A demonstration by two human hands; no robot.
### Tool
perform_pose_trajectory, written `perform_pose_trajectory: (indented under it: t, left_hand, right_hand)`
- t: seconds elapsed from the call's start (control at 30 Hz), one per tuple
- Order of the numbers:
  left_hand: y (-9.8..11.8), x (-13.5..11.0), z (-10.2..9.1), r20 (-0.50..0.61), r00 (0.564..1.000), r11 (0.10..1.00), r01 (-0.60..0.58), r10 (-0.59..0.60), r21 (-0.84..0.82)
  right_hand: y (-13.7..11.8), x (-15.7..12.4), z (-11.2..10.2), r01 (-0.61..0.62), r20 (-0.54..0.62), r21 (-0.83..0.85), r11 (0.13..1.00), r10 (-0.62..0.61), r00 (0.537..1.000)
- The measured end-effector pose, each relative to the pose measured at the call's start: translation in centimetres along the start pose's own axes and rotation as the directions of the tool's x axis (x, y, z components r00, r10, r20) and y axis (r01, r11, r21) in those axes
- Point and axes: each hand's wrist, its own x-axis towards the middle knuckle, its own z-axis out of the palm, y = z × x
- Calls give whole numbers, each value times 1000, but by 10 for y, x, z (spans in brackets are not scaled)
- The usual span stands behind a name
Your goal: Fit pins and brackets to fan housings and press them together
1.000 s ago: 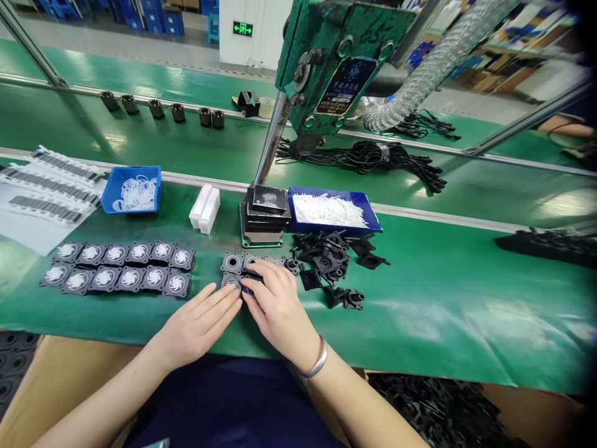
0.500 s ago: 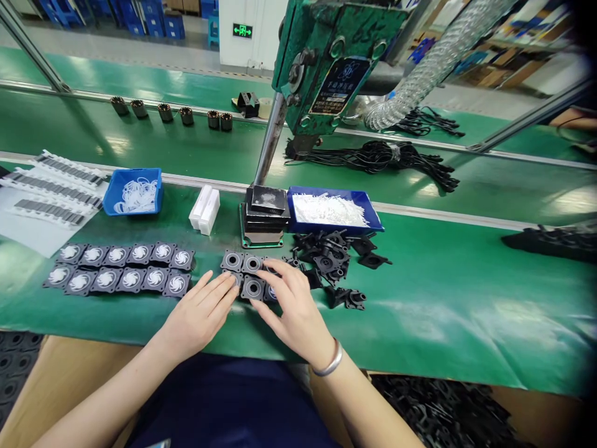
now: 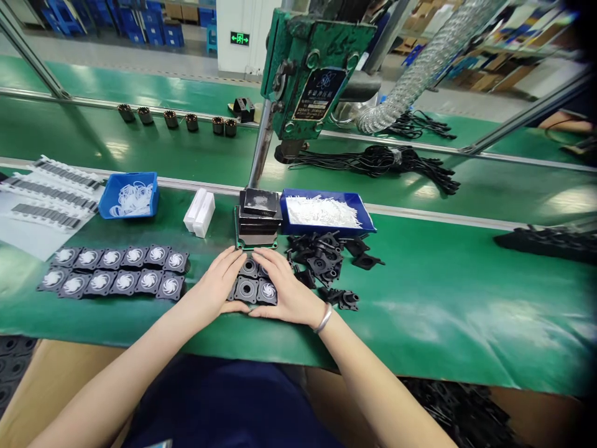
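Observation:
My left hand [image 3: 215,286] and my right hand [image 3: 286,289] lie on the green bench, cupped around a small cluster of black square parts [image 3: 254,285] from both sides. The fingers of both hands are stretched out flat, pressing against the cluster's edges, fingertips nearly meeting at the back. One part at the front right shows a white swirl. A silver bracelet sits on my right wrist. Two rows of black square parts with white swirls [image 3: 116,271] lie to the left. A heap of loose black housings [image 3: 326,261] lies just right of my right hand.
A stack of black plates [image 3: 258,214] stands under a green press [image 3: 310,68]. Beside it is a blue tray of white strips [image 3: 324,211]. A blue bin of white rings [image 3: 130,196], white blocks [image 3: 199,211], sheets of grey strips [image 3: 46,199] and black cables [image 3: 382,160] lie farther back.
Both hands moved from touching single parts to flanking the cluster and pushing the parts together into a tight group. The view shifted slightly right and forward.

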Motion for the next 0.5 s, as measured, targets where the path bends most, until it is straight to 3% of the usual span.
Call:
perform_pose_trajectory:
  t: [0.27, 0.5]
  left_hand:
    - [9, -7, -9, 11, 998, 996, 53, -54, 65]
    - [1, 0, -7, 23, 998, 998, 62, -62, 20]
  right_hand:
    - [6, 15, 4, 63, 64, 114, 992, -70, 995]
    - [3, 15, 7, -26, 30, 141, 990, 22, 999]
